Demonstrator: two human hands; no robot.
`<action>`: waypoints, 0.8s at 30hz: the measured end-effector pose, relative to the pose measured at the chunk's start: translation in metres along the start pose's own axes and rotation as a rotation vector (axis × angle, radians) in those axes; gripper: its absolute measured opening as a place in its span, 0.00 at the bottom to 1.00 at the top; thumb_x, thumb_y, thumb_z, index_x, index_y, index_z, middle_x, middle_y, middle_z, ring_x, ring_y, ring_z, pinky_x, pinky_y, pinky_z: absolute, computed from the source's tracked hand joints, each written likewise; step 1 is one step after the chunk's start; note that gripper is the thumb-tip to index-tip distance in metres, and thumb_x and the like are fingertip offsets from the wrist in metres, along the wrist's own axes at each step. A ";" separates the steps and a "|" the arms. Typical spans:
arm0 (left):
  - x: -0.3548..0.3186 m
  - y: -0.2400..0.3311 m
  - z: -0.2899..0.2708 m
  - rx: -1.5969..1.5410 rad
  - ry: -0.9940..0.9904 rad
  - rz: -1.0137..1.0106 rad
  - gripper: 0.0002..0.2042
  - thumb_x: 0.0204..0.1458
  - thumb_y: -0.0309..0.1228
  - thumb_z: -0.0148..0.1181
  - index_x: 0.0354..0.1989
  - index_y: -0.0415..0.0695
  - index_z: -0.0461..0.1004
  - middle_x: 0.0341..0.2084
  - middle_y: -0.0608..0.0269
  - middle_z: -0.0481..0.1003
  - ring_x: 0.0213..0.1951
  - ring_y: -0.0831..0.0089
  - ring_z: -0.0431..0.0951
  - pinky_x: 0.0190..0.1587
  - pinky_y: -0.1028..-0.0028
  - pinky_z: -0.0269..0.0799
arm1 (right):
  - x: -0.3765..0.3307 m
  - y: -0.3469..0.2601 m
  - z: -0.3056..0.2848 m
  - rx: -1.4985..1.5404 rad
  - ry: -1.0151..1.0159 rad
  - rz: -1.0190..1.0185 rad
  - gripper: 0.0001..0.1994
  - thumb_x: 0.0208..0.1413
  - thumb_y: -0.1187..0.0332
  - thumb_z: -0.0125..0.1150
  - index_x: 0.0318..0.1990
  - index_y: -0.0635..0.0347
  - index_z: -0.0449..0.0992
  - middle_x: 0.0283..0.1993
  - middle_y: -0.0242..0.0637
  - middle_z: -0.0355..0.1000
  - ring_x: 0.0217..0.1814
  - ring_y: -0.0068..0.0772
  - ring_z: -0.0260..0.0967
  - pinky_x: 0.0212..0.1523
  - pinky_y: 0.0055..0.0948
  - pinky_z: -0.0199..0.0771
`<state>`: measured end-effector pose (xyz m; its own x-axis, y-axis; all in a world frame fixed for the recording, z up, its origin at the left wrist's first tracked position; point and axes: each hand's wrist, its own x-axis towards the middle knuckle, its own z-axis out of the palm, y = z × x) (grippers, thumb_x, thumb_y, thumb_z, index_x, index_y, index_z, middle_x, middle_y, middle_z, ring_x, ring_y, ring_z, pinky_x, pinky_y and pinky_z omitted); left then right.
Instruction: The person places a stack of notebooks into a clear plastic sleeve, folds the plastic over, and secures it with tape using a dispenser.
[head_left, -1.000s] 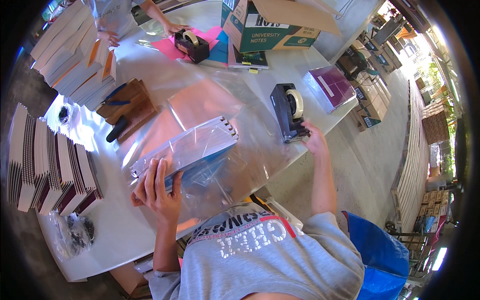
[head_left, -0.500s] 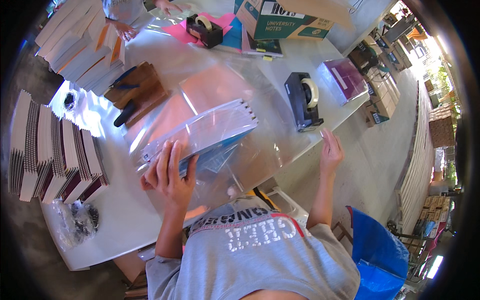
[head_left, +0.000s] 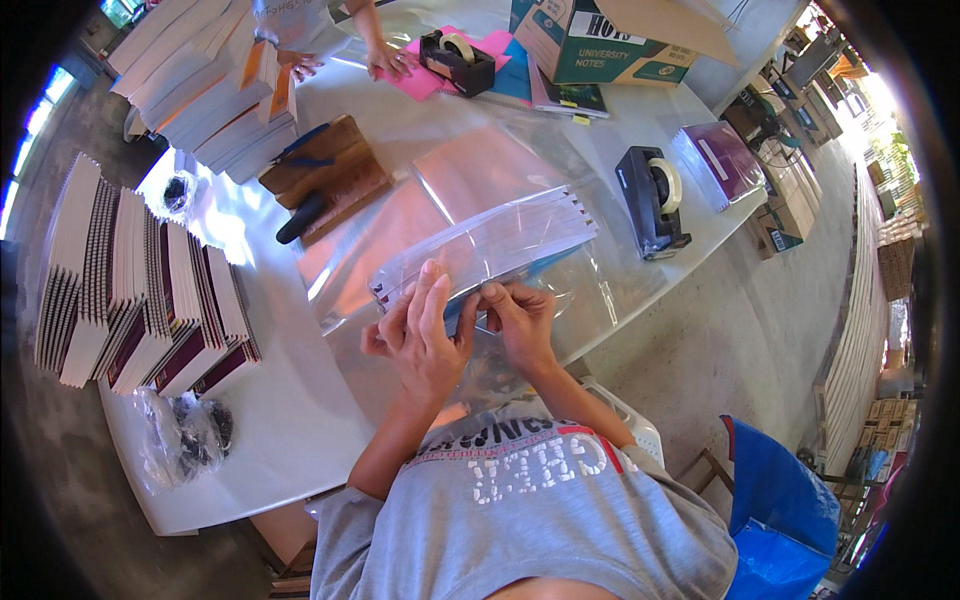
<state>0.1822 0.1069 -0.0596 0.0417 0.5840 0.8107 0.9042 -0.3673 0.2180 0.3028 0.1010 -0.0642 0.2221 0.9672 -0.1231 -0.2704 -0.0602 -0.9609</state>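
Note:
A stack of spiral notebooks [head_left: 490, 235], wrapped in clear plastic film, lies on the table in front of me with its white page edges facing up. My left hand [head_left: 420, 320] grips the near left part of the bundle, fingers on top and thumb at the near side. Right beside that thumb, my right hand [head_left: 518, 318] is pinched against the near side of the wrap. Whatever sits between its fingertips is too small to make out. Past the bundle's right end stands a black tape dispenser [head_left: 648, 215] with a pale roll.
Beyond the bundle are a wooden block [head_left: 345, 180] and tall stacks of notebooks [head_left: 140, 290] at left. A purple wrapped pack [head_left: 720, 165] sits far right, near a carton [head_left: 600, 50]. Another person's hand [head_left: 390, 62] touches pink paper by a second dispenser [head_left: 455, 60].
My right hand has come left from beside the tape dispenser to the bundle's near side. My left hand stays on the bundle, its fingers now closer together. The other person's hand has reached the pink paper.

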 end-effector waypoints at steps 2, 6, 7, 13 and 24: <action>0.001 0.002 0.000 -0.019 -0.037 -0.011 0.24 0.41 0.42 0.69 0.47 0.52 0.69 0.50 0.75 0.73 0.45 0.77 0.67 0.49 0.66 0.47 | 0.004 0.007 -0.001 0.055 -0.005 -0.009 0.14 0.52 0.65 0.64 0.20 0.65 0.78 0.15 0.29 0.68 0.15 0.14 0.60 0.16 0.17 0.56; 0.006 0.000 -0.007 -0.132 -0.087 0.026 0.26 0.39 0.32 0.71 0.48 0.42 0.68 0.49 0.58 0.73 0.49 0.67 0.69 0.52 0.71 0.55 | 0.008 0.019 -0.007 -0.003 0.045 0.044 0.14 0.50 0.62 0.65 0.20 0.63 0.78 0.13 0.27 0.65 0.13 0.15 0.58 0.14 0.18 0.53; 0.004 -0.001 -0.006 -0.119 -0.074 0.025 0.26 0.39 0.32 0.71 0.48 0.42 0.68 0.49 0.58 0.73 0.49 0.67 0.69 0.52 0.71 0.55 | 0.009 0.023 -0.007 -0.040 0.094 0.096 0.13 0.49 0.61 0.66 0.21 0.62 0.78 0.13 0.27 0.65 0.13 0.15 0.57 0.14 0.19 0.53; 0.029 0.010 -0.029 0.094 -0.136 0.011 0.26 0.41 0.40 0.68 0.50 0.47 0.69 0.47 0.67 0.74 0.46 0.71 0.70 0.55 0.60 0.45 | 0.012 0.054 -0.034 -0.230 0.118 0.168 0.15 0.49 0.60 0.66 0.18 0.62 0.76 0.13 0.26 0.63 0.14 0.14 0.56 0.15 0.20 0.52; 0.169 0.008 -0.006 -0.136 -1.082 -0.026 0.46 0.26 0.56 0.69 0.58 0.47 0.63 0.41 0.53 0.74 0.41 0.55 0.76 0.43 0.57 0.67 | -0.019 0.057 -0.077 -0.521 -0.800 0.231 0.11 0.49 0.65 0.65 0.26 0.66 0.77 0.22 0.30 0.71 0.25 0.17 0.65 0.29 0.21 0.66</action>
<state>0.1935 0.1982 0.0828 0.4350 0.8961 -0.0881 0.8585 -0.3833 0.3405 0.3556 0.0605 -0.1356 -0.5360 0.7882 -0.3024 0.2629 -0.1846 -0.9470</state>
